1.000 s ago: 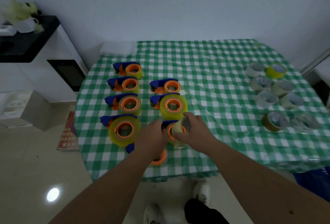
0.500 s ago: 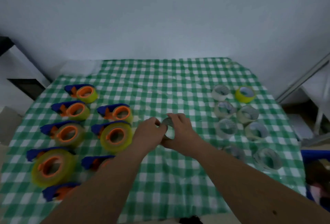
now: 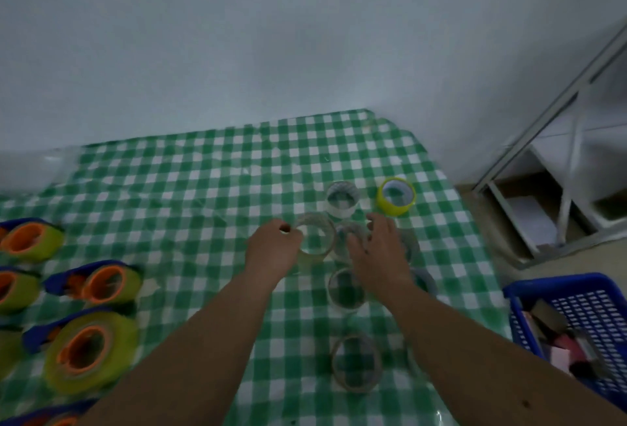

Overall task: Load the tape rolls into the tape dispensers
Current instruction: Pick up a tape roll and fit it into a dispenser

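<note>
Several loose tape rolls stand on the green checked tablecloth (image 3: 203, 188) at the right: a clear roll (image 3: 342, 200), a yellow roll (image 3: 396, 195), another clear roll (image 3: 346, 290) and a brownish roll (image 3: 356, 363). My left hand (image 3: 271, 246) grips the left rim of a clear roll (image 3: 315, 239) among them. Beside it, my right hand (image 3: 376, 252) is spread with straight fingers over a neighbouring roll (image 3: 353, 234) and holds nothing. Blue and orange dispensers loaded with yellow-green tape sit at the left, among them dispenser (image 3: 105, 281) and dispenser (image 3: 88, 351).
A blue plastic basket (image 3: 556, 285) with small items stands off the table's right edge. Behind it a grey metal rack (image 3: 543, 140) leans by the white wall. More loaded dispensers (image 3: 30, 240) line the left edge of view.
The view has swung right, away from the dispensers. Both hands moved from the table's middle to the loose rolls; my right hand let go and spread open.
</note>
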